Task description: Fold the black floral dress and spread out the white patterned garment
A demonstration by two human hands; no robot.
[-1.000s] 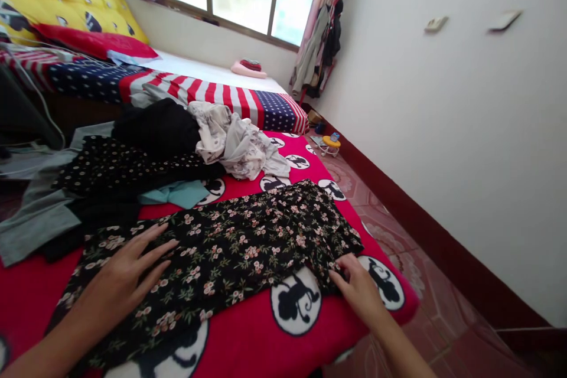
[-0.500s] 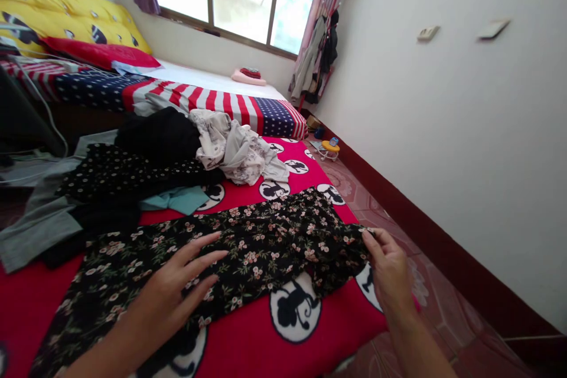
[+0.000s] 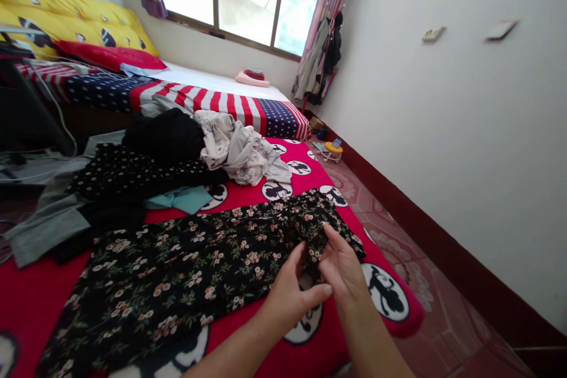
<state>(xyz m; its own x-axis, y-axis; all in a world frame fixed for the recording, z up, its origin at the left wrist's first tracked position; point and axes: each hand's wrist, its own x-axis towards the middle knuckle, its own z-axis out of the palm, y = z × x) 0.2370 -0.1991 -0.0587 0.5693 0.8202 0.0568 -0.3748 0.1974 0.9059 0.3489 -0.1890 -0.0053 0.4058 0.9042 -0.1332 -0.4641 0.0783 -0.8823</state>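
Note:
A black garment with pink flowers and green leaves [image 3: 186, 271] lies spread across a red blanket [image 3: 248, 336]; which kind of garment it is I cannot make out. My left hand [image 3: 295, 292] is at its near edge, toward the right end, thumb stretched out apart from the fingers. Some of its fingertips disappear against the dark cloth. Close beside it, my right hand [image 3: 343, 269] has its bent fingers on the bunched cloth at that same end, and seems to grip a fold. Its thumb is mostly hidden.
A heap of clothes lies behind: a black dotted piece [image 3: 110, 171], a pale printed one [image 3: 241, 153] and a teal one [image 3: 181, 199]. Farther back is a bed with a striped, starred cover [image 3: 221, 107]. Tiled floor [image 3: 372, 224] and a white wall [image 3: 465, 130] run along the right.
My right hand has moved left from the garment's far right corner, and that end now lies flatter. My left hand has gone from the garment's middle rightward to beside my right hand.

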